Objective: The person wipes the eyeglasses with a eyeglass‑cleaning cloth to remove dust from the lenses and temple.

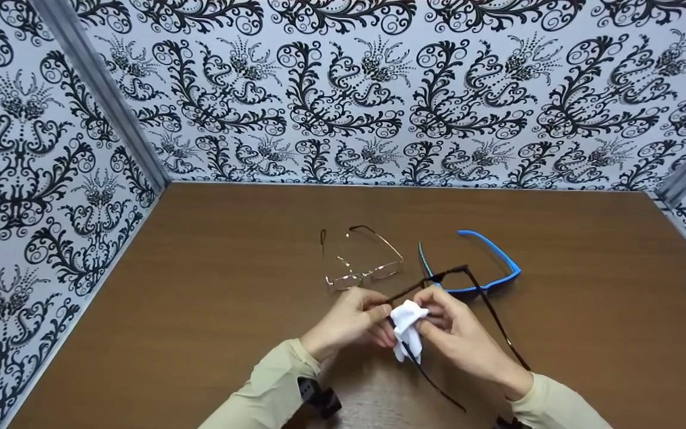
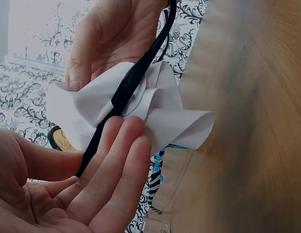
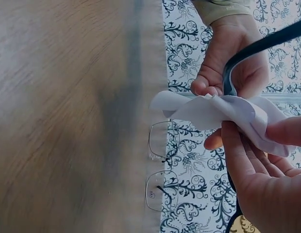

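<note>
A pair of dark-framed glasses (image 1: 501, 325) is held up in front of the body, its temples pointing back toward the person. My left hand (image 1: 349, 319) pinches the frame near one hinge between thumb and fingers, as the left wrist view also shows. A crumpled white cloth (image 1: 407, 322) wraps the lens on that side. My right hand (image 1: 459, 333) pinches the cloth between thumb and fingers, around the lens. In the right wrist view the cloth (image 3: 201, 111) hides most of that lens. The other lens (image 3: 243, 223) looks amber-tinted.
Thin wire-rimmed glasses (image 1: 367, 277) lie with temples unfolded on the brown table (image 1: 230, 250), just beyond the left hand. Blue-framed glasses (image 1: 507, 265) lie beyond the right hand, partly overlapped by the dark frame. Patterned black-and-white walls (image 1: 343, 89) enclose the table's back and sides.
</note>
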The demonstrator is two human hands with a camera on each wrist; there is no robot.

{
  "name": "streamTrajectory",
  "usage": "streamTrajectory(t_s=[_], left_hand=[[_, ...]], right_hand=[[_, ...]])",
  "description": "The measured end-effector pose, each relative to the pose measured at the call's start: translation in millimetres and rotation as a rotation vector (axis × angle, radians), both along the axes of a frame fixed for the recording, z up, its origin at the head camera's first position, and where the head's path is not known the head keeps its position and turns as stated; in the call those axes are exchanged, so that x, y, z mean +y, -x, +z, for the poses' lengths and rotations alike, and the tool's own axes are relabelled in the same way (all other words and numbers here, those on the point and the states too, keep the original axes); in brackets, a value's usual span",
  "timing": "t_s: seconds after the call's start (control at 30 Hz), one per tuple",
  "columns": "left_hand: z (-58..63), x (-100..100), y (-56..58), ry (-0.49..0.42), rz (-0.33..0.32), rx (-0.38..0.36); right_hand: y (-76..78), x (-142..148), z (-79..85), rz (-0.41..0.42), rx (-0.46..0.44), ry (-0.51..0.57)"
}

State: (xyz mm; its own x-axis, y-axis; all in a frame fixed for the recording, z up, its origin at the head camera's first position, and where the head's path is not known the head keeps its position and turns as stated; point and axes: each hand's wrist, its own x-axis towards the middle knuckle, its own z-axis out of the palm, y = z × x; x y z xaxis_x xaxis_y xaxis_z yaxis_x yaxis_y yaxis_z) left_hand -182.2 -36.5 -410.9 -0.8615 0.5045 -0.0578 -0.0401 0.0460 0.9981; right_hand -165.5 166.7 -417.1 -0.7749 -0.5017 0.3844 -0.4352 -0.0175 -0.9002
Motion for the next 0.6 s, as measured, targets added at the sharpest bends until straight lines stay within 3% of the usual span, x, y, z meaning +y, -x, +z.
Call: streamTrajectory(t_s=[0.3,0.6], left_hand=[[3.7,1,0.4,0.042,0.068,0.061],[8.4,-6,2.1,0.05,0.093,0.079]], right_hand=[[-7.0,4,4.1,-0.011,0.065,-0.076],[-15.2,15,2.1,0.037,0.082,-0.106]])
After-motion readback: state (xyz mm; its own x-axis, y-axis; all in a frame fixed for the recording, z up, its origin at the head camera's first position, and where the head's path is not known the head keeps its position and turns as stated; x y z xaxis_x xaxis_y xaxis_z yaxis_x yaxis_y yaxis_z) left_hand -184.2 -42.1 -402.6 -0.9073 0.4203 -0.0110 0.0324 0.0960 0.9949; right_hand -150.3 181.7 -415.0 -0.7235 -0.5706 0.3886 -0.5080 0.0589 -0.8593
